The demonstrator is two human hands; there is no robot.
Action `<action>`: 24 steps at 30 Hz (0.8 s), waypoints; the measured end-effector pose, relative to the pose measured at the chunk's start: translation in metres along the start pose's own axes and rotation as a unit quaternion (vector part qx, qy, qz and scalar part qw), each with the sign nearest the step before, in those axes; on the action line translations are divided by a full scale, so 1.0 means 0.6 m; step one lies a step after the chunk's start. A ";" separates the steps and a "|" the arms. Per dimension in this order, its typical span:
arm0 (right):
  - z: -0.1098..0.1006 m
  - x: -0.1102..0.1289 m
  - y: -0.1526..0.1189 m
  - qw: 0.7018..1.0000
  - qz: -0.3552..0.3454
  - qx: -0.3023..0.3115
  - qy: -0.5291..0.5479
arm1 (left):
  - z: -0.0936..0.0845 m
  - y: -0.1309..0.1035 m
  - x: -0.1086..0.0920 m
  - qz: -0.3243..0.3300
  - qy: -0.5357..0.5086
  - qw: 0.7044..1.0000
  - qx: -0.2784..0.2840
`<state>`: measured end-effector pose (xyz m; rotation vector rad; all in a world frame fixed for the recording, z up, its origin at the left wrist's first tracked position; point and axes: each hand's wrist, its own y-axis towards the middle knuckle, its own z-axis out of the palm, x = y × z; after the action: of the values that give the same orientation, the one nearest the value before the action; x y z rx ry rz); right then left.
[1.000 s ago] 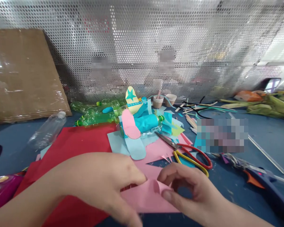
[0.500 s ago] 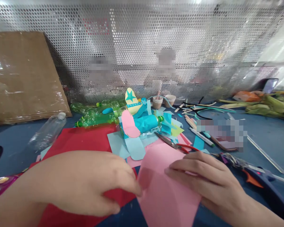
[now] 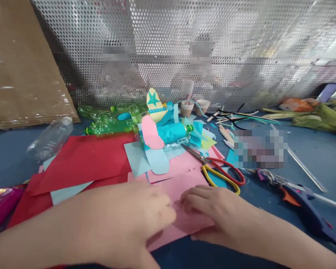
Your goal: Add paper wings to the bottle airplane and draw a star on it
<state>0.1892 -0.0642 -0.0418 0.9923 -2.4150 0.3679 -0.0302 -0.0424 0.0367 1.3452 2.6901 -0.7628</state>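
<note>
A sheet of pink paper (image 3: pixel 182 185) lies low over the table, its near edge slanting between my hands. My left hand (image 3: pixel 137 215) is on its left part, fingers curled over it and slightly blurred, thumb pointing down and away. On the right, my right hand (image 3: pixel 212 209) grips the sheet with bent fingers on top and the thumb by the near edge. Just beyond stand scissors (image 3: pixel 204 160) with red and yellow handles, lying open. Behind the sheet is a bottle wrapped in blue paper (image 3: pixel 172 133), with pink and pale blue paper wings (image 3: pixel 158 160).
Red paper (image 3: pixel 89 157) spreads at left beside a clear plastic bottle (image 3: pixel 53 136). Green bottles (image 3: pixel 112 125) lie behind it. A glue gun (image 3: pixel 302 201) rests at right with its cord. Paper cups (image 3: pixel 187 108) stand near the perforated metal panel (image 3: pixel 156 48). Cardboard (image 3: pixel 22 74) leans at left.
The pink sheet has gone from raised and tilted to lying flatter. My left hand has moved right onto it; my right hand has shifted left, uncovering the scissors' handles. The view has tipped down.
</note>
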 end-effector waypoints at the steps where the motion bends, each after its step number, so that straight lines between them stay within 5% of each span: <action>1: -0.004 0.001 -0.003 1.000 0.004 0.004 0.012 | 0.012 0.005 -0.009 0.008 0.014 1.000 0.008; 7: -0.018 -0.007 -0.018 0.998 -0.017 0.016 0.060 | 0.085 0.004 -0.028 -0.018 0.090 0.991 -0.095; 13: -0.025 -0.021 -0.027 0.998 0.047 -0.046 0.009 | 0.119 -0.025 0.007 -0.108 -0.126 0.975 -0.144; 17: -0.023 -0.021 -0.021 0.986 0.152 -0.051 -0.055 | 0.147 -0.033 0.011 -0.215 -0.200 0.928 -0.229; 24: -0.008 -0.018 -0.013 0.964 0.231 -0.044 -0.126 | 0.209 -0.017 -0.023 -0.258 -0.058 0.872 -0.413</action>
<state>0.2029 -0.0612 -0.0432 0.4462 -2.8624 0.3027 -0.0520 -0.1132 -0.0660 0.3734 2.7301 0.3212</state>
